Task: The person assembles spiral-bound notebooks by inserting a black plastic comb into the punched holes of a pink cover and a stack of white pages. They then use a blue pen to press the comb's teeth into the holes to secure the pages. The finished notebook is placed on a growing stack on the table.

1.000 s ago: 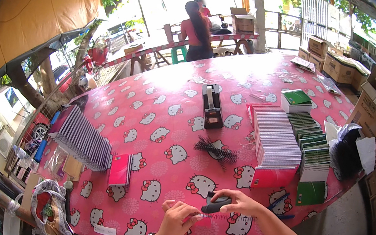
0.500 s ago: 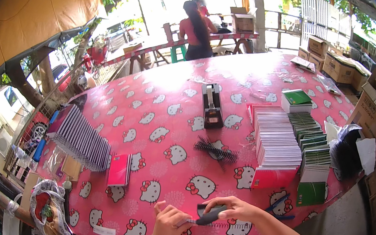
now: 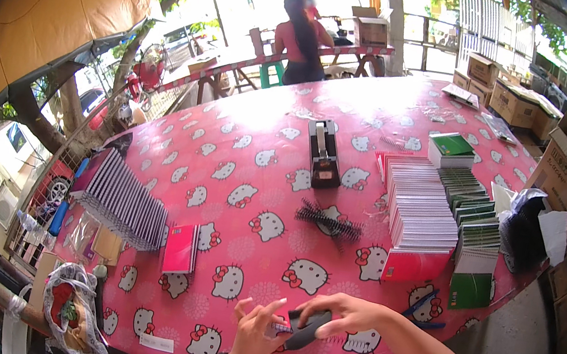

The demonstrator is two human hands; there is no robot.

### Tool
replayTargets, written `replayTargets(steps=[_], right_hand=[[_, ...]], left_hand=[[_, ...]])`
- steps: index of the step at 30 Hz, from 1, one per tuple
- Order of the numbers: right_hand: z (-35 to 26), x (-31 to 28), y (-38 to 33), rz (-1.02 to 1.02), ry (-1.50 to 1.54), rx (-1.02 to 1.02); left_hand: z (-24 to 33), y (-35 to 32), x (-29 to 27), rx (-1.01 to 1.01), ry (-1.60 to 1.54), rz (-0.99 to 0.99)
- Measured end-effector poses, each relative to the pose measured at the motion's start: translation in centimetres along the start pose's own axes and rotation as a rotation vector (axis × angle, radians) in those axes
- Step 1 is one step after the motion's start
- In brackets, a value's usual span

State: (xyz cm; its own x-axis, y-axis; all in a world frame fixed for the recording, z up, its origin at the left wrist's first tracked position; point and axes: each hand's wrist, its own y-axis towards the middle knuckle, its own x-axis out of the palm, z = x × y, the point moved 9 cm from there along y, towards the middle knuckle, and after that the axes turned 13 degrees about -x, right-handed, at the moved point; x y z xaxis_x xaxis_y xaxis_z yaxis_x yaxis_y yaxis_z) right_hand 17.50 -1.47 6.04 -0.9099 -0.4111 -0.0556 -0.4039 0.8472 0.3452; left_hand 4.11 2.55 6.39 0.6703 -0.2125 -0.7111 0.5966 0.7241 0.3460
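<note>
My left hand [image 3: 254, 334], a dark watch on its wrist, holds a small notebook [image 3: 283, 322] by its edge; some fingers are raised. Only a bit of its pinkish-red cover shows. My right hand [image 3: 326, 315] is closed over a dark grey, rounded hand-held tool [image 3: 305, 333], its end against the notebook's edge. A thin spiral binding coil [image 3: 350, 344] trails right from beneath the tool. Beyond my hands lies a loose bundle of black coils [image 3: 328, 219]. Blue-handled pliers [image 3: 423, 305] rest right of my right forearm.
Left stands a row of bound notebooks [image 3: 124, 202] beside a red notebook [image 3: 180, 248]. Right are stacks of red notebooks [image 3: 422, 218] and green notebooks [image 3: 470, 290]. A black tape dispenser [image 3: 323, 155] stands mid-table. Cardboard boxes [image 3: 515, 101] and a seated person [image 3: 304, 42] are farther back.
The tool has tilted more steeply in my right hand. More of the notebook's cover shows by my left fingers, and less coil sticks out to the right. The view has shifted slightly.
</note>
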Motion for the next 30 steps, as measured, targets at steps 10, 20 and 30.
replayTargets(steps=[10, 20, 30], right_hand=[[4.2, -0.8, -0.3, 0.066, -0.001, 0.235], [3.8, -2.0, -0.1, 0.233, 0.093, 0.011], [3.6, 0.3, 0.4, 0.132, 0.046, 0.015]], left_hand=[[-7.0, -2.2, 0.5, -0.516, -1.018, 0.065], [-6.8, -3.0, 0.3, -0.62, -0.967, 0.196], [-6.1, -3.7, 0.5, -0.619, -0.989, 0.194]])
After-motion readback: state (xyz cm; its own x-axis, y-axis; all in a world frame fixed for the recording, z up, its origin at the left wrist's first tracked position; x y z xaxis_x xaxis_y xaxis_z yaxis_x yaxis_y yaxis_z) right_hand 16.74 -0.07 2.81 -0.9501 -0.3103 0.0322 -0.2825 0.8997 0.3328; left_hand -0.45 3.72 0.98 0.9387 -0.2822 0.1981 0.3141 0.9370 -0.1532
